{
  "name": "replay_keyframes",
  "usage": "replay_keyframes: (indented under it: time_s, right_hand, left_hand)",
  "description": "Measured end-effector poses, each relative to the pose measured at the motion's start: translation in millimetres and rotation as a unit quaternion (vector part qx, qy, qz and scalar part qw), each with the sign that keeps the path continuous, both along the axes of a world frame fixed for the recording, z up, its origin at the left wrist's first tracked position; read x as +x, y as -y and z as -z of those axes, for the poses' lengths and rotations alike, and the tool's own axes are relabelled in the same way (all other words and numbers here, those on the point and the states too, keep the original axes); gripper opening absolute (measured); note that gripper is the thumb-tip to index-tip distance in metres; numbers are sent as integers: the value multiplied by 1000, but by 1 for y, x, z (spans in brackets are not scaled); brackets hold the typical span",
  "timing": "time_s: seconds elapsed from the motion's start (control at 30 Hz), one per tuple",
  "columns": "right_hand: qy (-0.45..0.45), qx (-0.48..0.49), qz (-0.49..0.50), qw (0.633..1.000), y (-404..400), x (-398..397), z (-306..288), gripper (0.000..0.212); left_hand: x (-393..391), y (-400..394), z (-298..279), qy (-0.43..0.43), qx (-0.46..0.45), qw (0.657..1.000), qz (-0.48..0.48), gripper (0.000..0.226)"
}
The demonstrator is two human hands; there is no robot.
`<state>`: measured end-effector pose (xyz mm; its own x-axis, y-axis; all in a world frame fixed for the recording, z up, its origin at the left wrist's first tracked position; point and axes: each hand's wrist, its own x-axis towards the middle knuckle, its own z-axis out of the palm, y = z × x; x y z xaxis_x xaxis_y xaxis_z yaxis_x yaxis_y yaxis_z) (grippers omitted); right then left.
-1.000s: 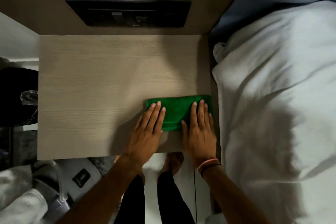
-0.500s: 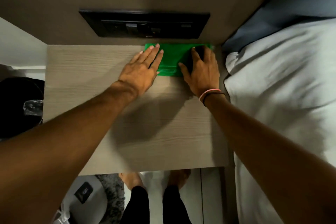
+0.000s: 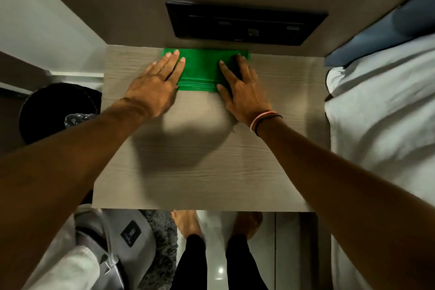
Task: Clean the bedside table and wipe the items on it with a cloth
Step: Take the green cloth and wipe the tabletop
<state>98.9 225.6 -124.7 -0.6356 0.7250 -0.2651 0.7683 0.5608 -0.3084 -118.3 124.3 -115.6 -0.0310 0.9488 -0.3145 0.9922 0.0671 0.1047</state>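
Note:
A folded green cloth (image 3: 202, 70) lies on the pale wood-grain bedside table (image 3: 211, 160), tight against the table's back edge and a little left of its middle. My left hand (image 3: 156, 85) presses flat on the cloth's left end with the fingers spread. My right hand (image 3: 240, 87), with bands on the wrist, presses flat on its right end. Both arms reach far across the tabletop. Apart from the cloth, nothing else rests on the tabletop.
A black switch panel (image 3: 244, 23) is set in the wall just behind the cloth. A bed with white linen (image 3: 381, 125) borders the table's right side. A black bin (image 3: 56, 113) stands to the left. A grey bag (image 3: 113, 249) and my bare feet (image 3: 188, 223) are on the floor below.
Both hands pushed the cloth from the table's front right up to the back edge, then slid it left along that edge. My head leaned further over the table.

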Motion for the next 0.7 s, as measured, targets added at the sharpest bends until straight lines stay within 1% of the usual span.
replay_keyframes:
  time_s: [0.1,0.2,0.37,0.53,0.63,0.7]
  right_hand:
    - [-1,9,-5,1000,10,-8,4,61]
    - [5,25,-8,1000,20,3,8,60]
    - [16,50,-2,999,45,29,10,65]
    - [7,57,3,998,90,59,13,70]
    - [-11,72,9,997,124,76,18,71]
    - [-9,80,11,997,149,85,21,72]
  left_hand:
    - [-10,10,-2,10,6,1000,3,65]
    - [2,17,-3,21,1,1000,-5,64]
    - [27,40,2,8,-1,1000,0,63]
    - [59,87,8,55,5,998,-38,65]
    - [74,122,10,54,38,997,-37,71]
    - [82,144,13,45,44,998,-30,74]
